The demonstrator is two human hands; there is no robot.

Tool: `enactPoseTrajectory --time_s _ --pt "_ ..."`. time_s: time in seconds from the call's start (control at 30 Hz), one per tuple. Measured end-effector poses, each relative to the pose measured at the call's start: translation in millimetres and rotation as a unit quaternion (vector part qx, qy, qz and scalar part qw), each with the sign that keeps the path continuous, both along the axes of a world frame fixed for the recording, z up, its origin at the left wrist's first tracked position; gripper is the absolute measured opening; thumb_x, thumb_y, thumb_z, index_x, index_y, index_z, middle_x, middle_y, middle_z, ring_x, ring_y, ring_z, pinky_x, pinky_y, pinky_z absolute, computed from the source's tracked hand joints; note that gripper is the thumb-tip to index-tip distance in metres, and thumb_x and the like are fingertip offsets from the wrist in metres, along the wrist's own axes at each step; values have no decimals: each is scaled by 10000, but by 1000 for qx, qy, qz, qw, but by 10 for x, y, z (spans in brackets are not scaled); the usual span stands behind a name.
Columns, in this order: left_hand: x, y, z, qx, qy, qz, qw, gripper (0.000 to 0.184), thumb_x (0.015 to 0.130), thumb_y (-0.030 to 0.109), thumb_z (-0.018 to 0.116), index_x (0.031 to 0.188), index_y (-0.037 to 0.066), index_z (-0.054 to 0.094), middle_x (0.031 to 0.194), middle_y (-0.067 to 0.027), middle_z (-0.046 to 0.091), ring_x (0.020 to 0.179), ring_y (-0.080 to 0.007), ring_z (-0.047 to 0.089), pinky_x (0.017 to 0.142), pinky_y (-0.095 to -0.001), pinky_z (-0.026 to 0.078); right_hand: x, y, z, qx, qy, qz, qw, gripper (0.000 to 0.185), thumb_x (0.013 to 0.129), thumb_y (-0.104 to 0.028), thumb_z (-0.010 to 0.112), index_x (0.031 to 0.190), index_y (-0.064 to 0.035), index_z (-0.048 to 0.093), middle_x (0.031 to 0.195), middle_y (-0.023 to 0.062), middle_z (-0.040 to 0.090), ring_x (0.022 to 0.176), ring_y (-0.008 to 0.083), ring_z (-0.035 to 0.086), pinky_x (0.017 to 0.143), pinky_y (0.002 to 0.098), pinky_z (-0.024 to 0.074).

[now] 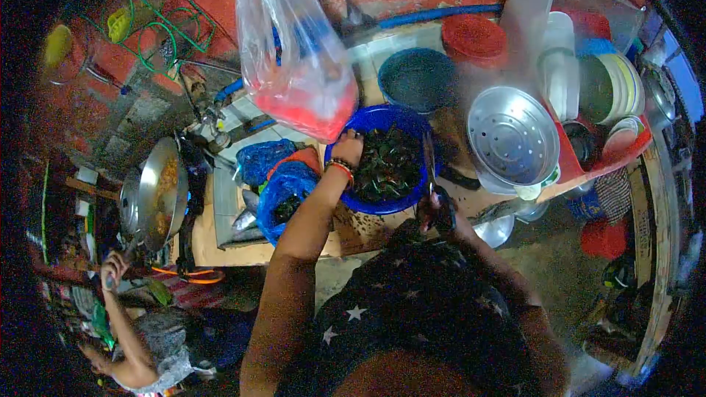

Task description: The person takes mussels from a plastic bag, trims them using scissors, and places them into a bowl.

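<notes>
Dark pieces (393, 156) sit heaped in blue basin (379, 208); I judge work underway, amount finished unclear. Right hand (434, 212) grips scissors (429, 156); left hand (348, 148) at rim, can't tell its grasp.

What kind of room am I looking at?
Probably a home kitchen: a wide pan of food at the left, a rack of dishes at the right, a steamer tray beside it.

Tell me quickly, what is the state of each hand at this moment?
Left hand: at the rim of the blue basin, fingers curled; I cannot tell if it grips something.
Right hand: closed on scissors.
</notes>
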State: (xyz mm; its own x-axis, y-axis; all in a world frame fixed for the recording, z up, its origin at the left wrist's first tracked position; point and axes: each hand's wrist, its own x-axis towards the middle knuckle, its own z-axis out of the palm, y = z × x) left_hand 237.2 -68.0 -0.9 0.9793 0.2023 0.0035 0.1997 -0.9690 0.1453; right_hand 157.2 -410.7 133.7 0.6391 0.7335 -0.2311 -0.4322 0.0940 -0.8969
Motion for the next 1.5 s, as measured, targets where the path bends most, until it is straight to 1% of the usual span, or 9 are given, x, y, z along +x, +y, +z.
enactPoseTrajectory --time_s 0.27,0.3,0.43,0.53,0.63,0.93,1.13,1.33,1.5 --pt "-561 -411 1100 -218 -106 30 970 194 813 153 479 906 -16 502 904 -172 551 846 -322 550 781 -391 450 18 70 -20 36 -17 19 999 375 823 -433 471 793 -59 497 593 34 514 531 132 520 493 260 420" --pt "-652 -413 1134 -523 -86 112 840 164 826 162 478 831 2 513 771 -107 570 764 -271 579 713 -373 493 37 101 -33 14 -17 65 998 405 825 -442 462 831 -38 487 602 52 507 561 129 530 517 249 420" --pt "-1212 -500 1313 -744 -191 233 596 136 826 137 467 794 10 502 765 -76 564 775 -239 581 662 -358 515 -43 493 118 187 212 121 952 358 816 -402 500 838 -45 492 631 53 517 579 131 535 524 257 431" --pt "-1522 -408 1310 -873 -197 201 399 130 796 101 469 823 -26 468 834 -143 563 782 -287 579 672 -370 515 -130 828 231 -189 -175 243 935 295 785 -321 566 859 -42 505 700 58 534 620 143 530 531 266 418" --pt "-1756 -451 1416 -948 -182 191 181 268 750 132 408 881 -101 401 948 -295 498 913 -425 512 800 -442 455 -289 1147 221 -9 -359 153 921 290 781 -297 584 857 -29 506 659 60 519 604 152 506 549 291 400" --pt "-2200 -382 1334 -891 -281 215 284 214 855 233 327 797 85 471 894 -237 558 873 -375 544 754 -456 451 -540 1755 -245 -152 -343 241 895 299 763 -292 616 834 -13 536 646 76 529 583 130 471 553 296 403" --pt "-2358 -167 881 -877 -389 242 145 296 898 285 296 800 66 471 820 -194 563 776 -325 552 743 -434 455 -685 1928 -366 -134 -499 169 839 285 755 -258 613 862 -8 528 638 145 545 564 275 537 560 357 420" --pt "-2310 -133 1096 -752 -557 196 293 489 817 506 399 934 36 464 742 -130 563 725 -233 536 698 -357 456 -1002 1889 587 45 -573 199 793 298 690 -234 659 828 -30 492 736 182 530 721 350 531 600 384 408" --pt "-2310 -176 1219 -697 -569 197 389 556 830 512 358 1078 15 388 772 -111 550 709 -212 520 698 -320 436 -867 2033 353 -197 -496 229 814 259 758 -204 581 830 -2 435 660 224 514 626 387 538 565 422 409"
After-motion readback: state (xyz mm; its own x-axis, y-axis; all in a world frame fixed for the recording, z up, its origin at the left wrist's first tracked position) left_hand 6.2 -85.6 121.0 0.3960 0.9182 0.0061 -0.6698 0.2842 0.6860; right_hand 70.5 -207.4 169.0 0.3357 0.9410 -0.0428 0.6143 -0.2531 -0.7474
